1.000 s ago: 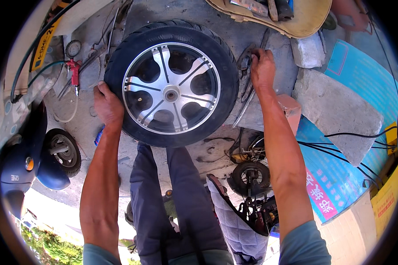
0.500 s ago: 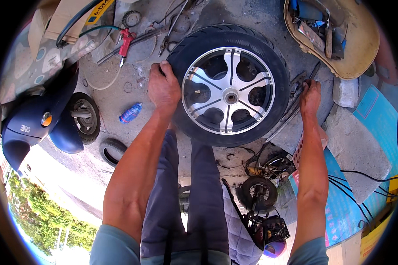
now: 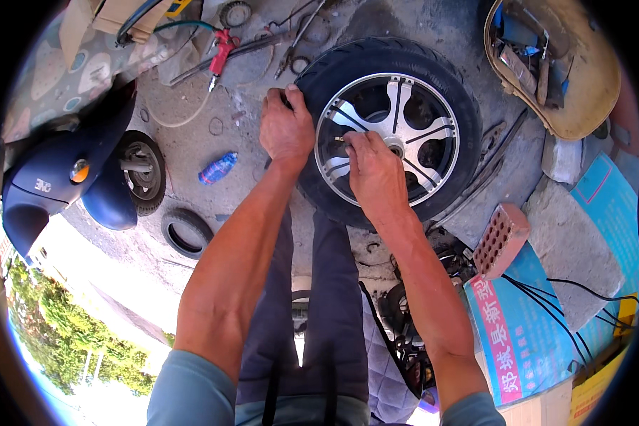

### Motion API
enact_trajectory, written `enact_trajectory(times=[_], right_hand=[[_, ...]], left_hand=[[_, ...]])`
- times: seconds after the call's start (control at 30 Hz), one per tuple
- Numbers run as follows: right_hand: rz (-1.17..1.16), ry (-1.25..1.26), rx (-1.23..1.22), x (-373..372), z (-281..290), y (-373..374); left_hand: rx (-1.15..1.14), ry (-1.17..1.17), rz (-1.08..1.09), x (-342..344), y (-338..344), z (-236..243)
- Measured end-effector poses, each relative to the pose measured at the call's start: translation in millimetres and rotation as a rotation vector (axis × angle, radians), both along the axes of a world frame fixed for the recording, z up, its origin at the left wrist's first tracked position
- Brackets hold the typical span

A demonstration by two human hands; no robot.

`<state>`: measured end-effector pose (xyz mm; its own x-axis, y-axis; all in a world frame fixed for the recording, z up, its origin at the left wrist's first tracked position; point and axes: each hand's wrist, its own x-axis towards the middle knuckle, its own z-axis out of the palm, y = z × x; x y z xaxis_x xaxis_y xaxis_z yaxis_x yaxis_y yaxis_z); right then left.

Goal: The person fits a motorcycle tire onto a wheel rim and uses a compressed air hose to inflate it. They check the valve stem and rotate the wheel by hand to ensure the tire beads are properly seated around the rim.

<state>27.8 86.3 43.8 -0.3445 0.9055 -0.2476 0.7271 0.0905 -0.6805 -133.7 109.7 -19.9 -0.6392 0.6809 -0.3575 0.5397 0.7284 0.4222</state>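
Note:
A motorcycle wheel with a black tyre (image 3: 463, 106) and silver spoked rim (image 3: 399, 96) lies tilted on the ground before me. My left hand (image 3: 288, 128) is closed on the tyre's left edge, with some fingertips hidden behind it. Over the rim's left part, my right hand (image 3: 376, 170) is closed, thumb and fingers pinching the small brass-coloured valve stem (image 3: 339, 139). The hub (image 3: 396, 148) is just beyond its knuckles, partly covered.
A red air gun (image 3: 224, 53) on a hose lies at far left, a blue plastic bottle (image 3: 218, 168) nearer. Left stand a small tyre (image 3: 186, 233) and a dark blue scooter (image 3: 50, 170). At right are a tan tool container (image 3: 589, 85), a holed brick (image 3: 502, 240) and a stone slab (image 3: 571, 248).
My right hand has left the bars and tools at the wheel's right and come in over the rim to the valve stem. My left hand stays at the tyre's edge.

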Motion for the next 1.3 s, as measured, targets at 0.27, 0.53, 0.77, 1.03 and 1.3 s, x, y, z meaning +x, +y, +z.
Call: enact_trajectory(times=[0.27,0.53,0.77,1.03,1.3], right_hand=[[0.234,-0.257,0.138,-20,-19,5],[0.340,-0.469,0.131,-28,-29,4],[0.318,-0.548,0.220,-32,-31,8],[0.439,-0.455,-0.007,-35,-30,16],[0.455,-0.441,-0.078,-31,-34,19]], left_hand=[[-0.007,-0.027,-0.011,-6,-3,-4],[-0.007,-0.025,-0.029,-10,-5,-10],[0.001,-0.050,-0.017,-9,-6,-4],[0.039,-0.066,-0.041,-13,-7,-7],[0.078,-0.092,-0.039,-6,-6,-6]])
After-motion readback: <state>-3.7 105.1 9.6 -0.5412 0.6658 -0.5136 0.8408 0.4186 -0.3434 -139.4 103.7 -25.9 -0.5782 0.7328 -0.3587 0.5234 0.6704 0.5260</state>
